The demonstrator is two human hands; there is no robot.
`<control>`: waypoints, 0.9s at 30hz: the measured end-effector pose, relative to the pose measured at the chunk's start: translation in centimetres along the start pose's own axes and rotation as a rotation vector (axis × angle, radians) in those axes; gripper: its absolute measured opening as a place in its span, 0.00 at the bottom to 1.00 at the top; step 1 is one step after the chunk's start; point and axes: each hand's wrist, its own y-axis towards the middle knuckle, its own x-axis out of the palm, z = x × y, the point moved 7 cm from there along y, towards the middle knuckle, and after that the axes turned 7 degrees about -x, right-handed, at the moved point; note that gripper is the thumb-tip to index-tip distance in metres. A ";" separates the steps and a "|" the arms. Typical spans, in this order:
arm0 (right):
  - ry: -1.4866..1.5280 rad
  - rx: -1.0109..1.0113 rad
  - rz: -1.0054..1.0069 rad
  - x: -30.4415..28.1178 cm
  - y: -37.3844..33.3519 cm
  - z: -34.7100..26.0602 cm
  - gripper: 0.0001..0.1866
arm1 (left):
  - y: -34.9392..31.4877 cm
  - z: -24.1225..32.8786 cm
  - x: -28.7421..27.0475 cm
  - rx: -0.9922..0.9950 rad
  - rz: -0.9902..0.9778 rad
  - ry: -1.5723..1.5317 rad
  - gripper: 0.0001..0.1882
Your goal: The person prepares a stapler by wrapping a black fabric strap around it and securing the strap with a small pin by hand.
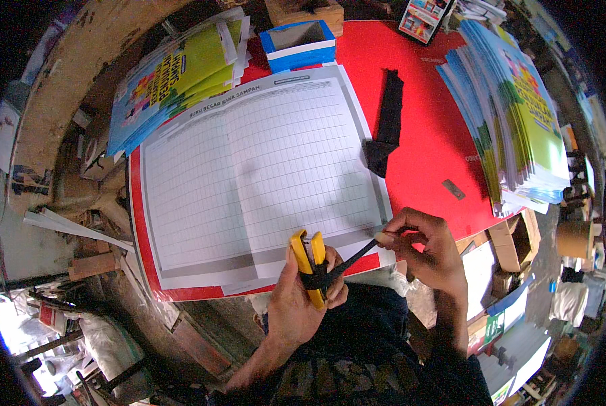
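Close to my body, at the table's front edge, my left hand [293, 312] is closed around a yellow stapler [301, 252], which points up and slightly left. A black strip [358, 256], perhaps cloth or rubber, is wound about the stapler's middle. From there the strip runs taut up to the right, its end pinched between the fingertips of my right hand [430, 254]. Beyond both hands lies an open ruled ledger sheet [289, 162] with a grid of rows and columns. A wider black band [389, 111], folded at its near end, rests by the sheet's right edge.
The table has a red top [428, 135]. Stacks of blue and green booklets stand at the left [171, 81] and right [519, 122]. At the back are a blue-edged open box [299, 57] and a wooden box [323, 16]. A small dark flat piece [454, 189] lies right.
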 end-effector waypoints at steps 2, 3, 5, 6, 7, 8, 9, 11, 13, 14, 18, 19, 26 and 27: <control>0.024 -0.011 -0.051 0.5 0.1 -0.1 0.05 | -0.1 0.2 0.5 -0.046 -0.088 -0.007 0.22; 0.024 -0.012 -0.053 0.7 0.1 0.0 0.05 | 0.0 0.0 0.0 -0.045 -0.087 -0.008 0.22; 0.001 -0.063 -0.033 1.1 0.0 -0.3 0.04 | 0.0 -0.5 -0.7 -0.008 -0.172 0.032 0.14; 0.003 -0.063 -0.036 1.3 0.0 -0.6 0.04 | 0.0 -0.8 -0.8 -0.007 -0.169 0.031 0.14; -0.038 -0.065 -0.048 1.5 0.0 -1.0 0.04 | 0.0 -1.0 -2.0 0.008 0.037 0.170 0.13; -0.082 -0.067 -0.057 1.5 0.0 -1.2 0.04 | 0.0 -0.7 -1.8 -0.031 0.184 0.118 0.12; -0.082 -0.066 -0.057 1.5 0.0 -1.2 0.04 | -0.3 -0.4 -1.7 -0.062 0.333 0.058 0.12; -0.054 -0.078 -0.064 1.5 -0.1 -1.3 0.04 | -0.1 -0.2 -1.9 -0.013 0.216 0.143 0.14; -0.063 -0.103 -0.052 1.4 0.0 -1.5 0.04 | 0.4 0.0 -2.4 0.036 0.099 0.227 0.17; -0.073 -0.131 -0.042 1.3 0.1 -1.7 0.04 | 0.8 -0.1 -2.1 0.028 -0.007 0.221 0.18; -0.068 -0.075 -0.049 1.2 0.0 -1.5 0.04 | 0.3 0.2 0.0 -0.059 0.027 0.362 0.23; -0.062 -0.099 -0.042 1.1 0.0 -1.7 0.04 | 0.5 0.0 -0.5 -0.062 0.026 0.362 0.23; -0.048 -0.070 -0.075 1.3 -0.4 -1.6 0.04 | 0.3 -0.1 0.1 -0.029 -0.008 0.234 0.25; -0.048 -0.069 -0.076 1.2 -0.5 -1.6 0.04 | 0.3 0.0 -0.3 -0.036 0.087 0.207 0.25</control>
